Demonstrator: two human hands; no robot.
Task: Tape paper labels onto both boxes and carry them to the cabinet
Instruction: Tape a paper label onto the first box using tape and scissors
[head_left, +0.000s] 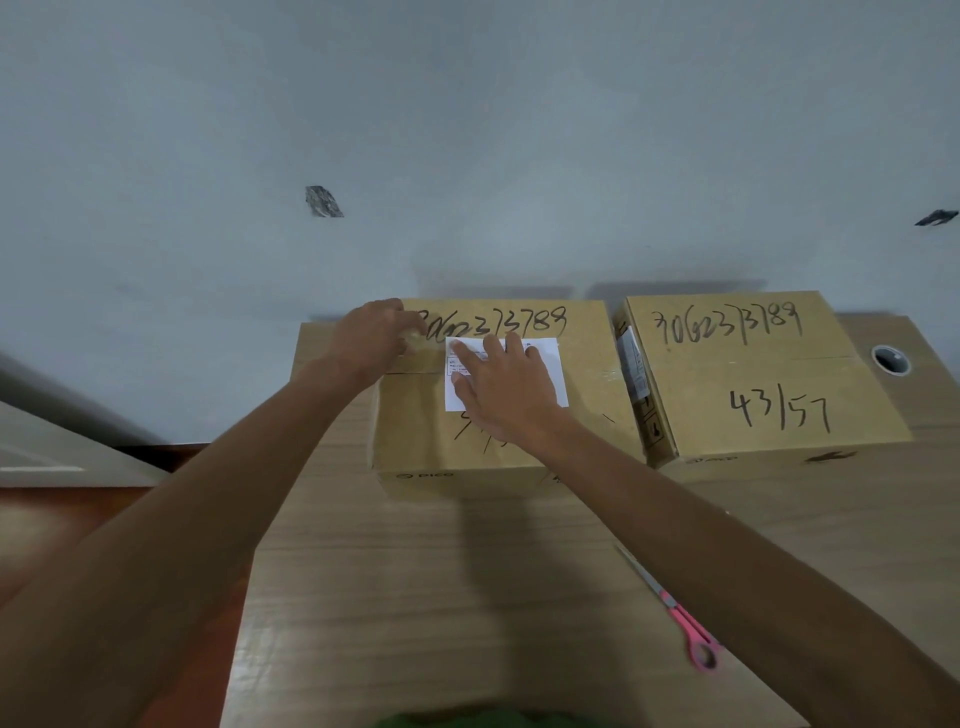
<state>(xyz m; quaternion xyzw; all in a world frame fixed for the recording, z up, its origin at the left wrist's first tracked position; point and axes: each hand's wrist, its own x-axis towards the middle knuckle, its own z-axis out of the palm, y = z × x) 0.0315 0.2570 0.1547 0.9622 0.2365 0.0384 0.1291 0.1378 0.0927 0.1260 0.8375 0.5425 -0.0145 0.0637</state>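
My right hand (506, 387) lies flat, fingers straight, pinning paper label (540, 374) atop left box (467, 441), left hand (371, 338) at label's left edge w/ fingers curled, apparently pressing tape; right box (769, 379), beside it, needs labelling next.

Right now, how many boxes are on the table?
2. The left box lies under both hands, with a paper label on top. The right box sits beside it, with no label on its top.
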